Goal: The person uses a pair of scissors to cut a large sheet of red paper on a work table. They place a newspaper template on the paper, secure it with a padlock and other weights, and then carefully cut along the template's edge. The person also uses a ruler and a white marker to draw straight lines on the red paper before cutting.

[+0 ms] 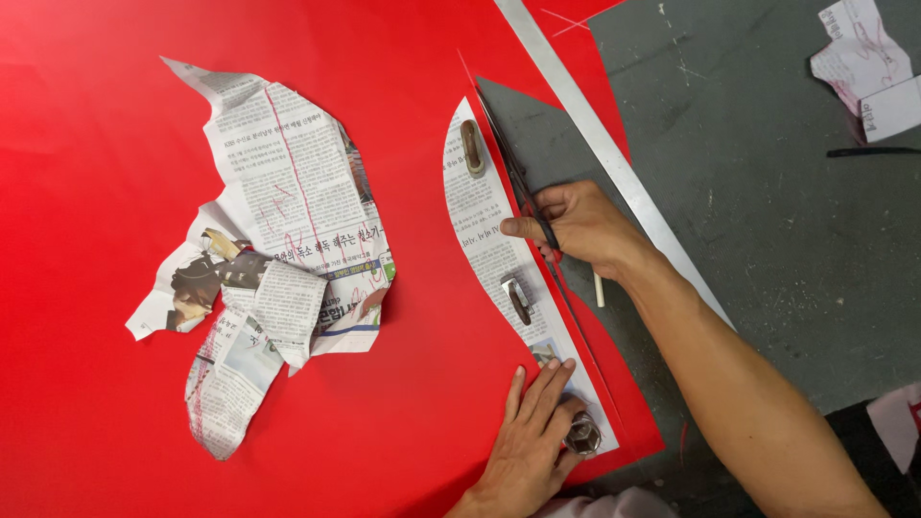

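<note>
Nearest the camera, the left hand lies flat with fingers spread on the near end of the pattern, a curved strip of newspaper laid on the red sheet; it grips nothing and seems to pin the paper so that it cannot slip. At far left a larger crumpled newspaper piece lies loose on the same sheet, well apart from the work. Three weights sit along the pattern, probably for the same holding purpose: an oval one at the far end, a clip-like one near the middle, and a hex nut just beside the left fingers. The pattern's long axis runs from far to near, drifting right as it comes near, its straight edge on the right. Along that edge the right hand is closed around scissors, blades pointing far, slicing the sheet beside the paper. To the right a metal ruler lies diagonally on the grey table, with paper scraps at far right.
</note>
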